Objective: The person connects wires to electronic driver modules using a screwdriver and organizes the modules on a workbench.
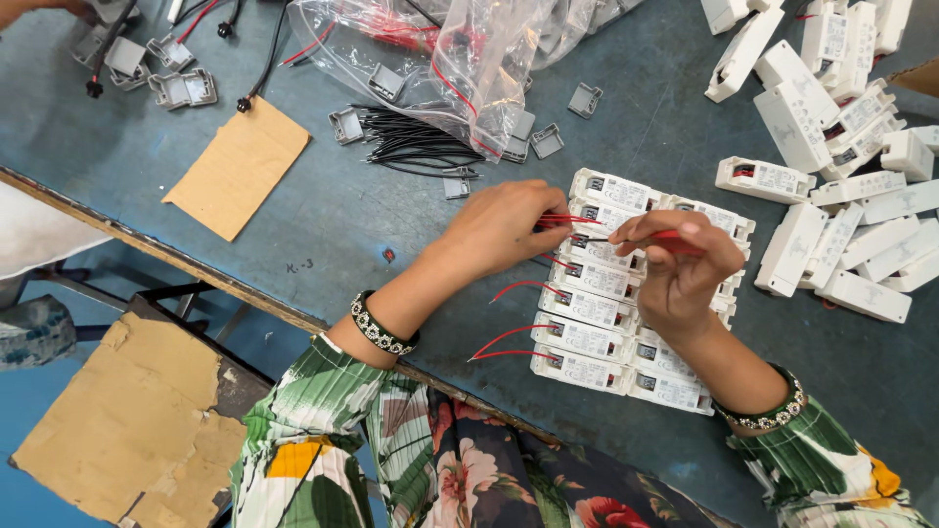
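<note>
Nearby, a plastic bag (pixel 460 59) (wires inside) lies beyond both hands (pixel 504 230).

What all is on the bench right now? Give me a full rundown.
white modules in rows: about a dozen, white, centre, under the hands
red wires: several, red, plugged into the rows' left side
loose white modules: many, white, right
black wire bundle: one, black, top centre
plastic bag: one, clear, top centre
grey clips: several, grey, top left
cardboard piece: one, tan, left
table: one, blue-grey
left hand: pinching a red wire
right hand: pinching a red wire
</note>
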